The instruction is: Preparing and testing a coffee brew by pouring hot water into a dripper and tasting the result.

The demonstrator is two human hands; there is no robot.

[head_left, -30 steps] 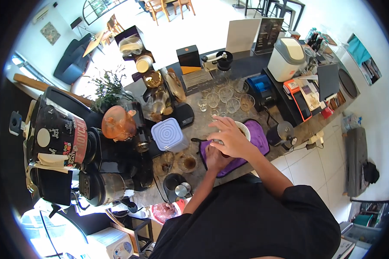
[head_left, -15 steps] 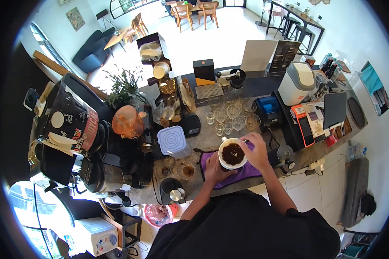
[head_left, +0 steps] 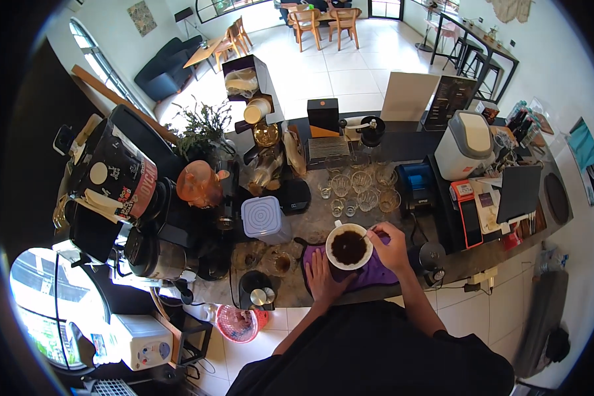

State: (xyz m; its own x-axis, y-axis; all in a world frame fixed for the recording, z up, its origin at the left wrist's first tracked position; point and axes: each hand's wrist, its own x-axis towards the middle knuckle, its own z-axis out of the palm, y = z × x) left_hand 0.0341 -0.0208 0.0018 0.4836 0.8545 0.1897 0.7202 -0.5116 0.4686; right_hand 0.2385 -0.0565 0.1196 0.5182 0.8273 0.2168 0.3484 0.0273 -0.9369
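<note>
A white cup (head_left: 337, 263) of dark coffee (head_left: 348, 247) stands at the near edge of the counter, over a purple cloth (head_left: 378, 274). My left hand (head_left: 323, 280) lies on the cloth at the cup's near left, fingers stretched out and thumb toward the cup's near side. Whether it touches the cup I cannot tell. At the cup's right rim, my right hand (head_left: 391, 248) pinches a thin handle that looks like a spoon's (head_left: 368, 234). The lower end of that spoon is hidden.
Several clear glasses (head_left: 361, 182) stand beyond the cup. Left of it are a lidded plastic container (head_left: 263, 218), a glass server (head_left: 281, 263) and a black scale (head_left: 294, 196). A black grinder-like device (head_left: 431, 257) is close to my right forearm. Farther right sits a card terminal (head_left: 466, 211).
My left hand has flattened onto the cloth, its fingers more spread. My right hand stays at the cup's right rim. The pale reflections on the coffee have shrunk, and the whole view has shifted slightly.
</note>
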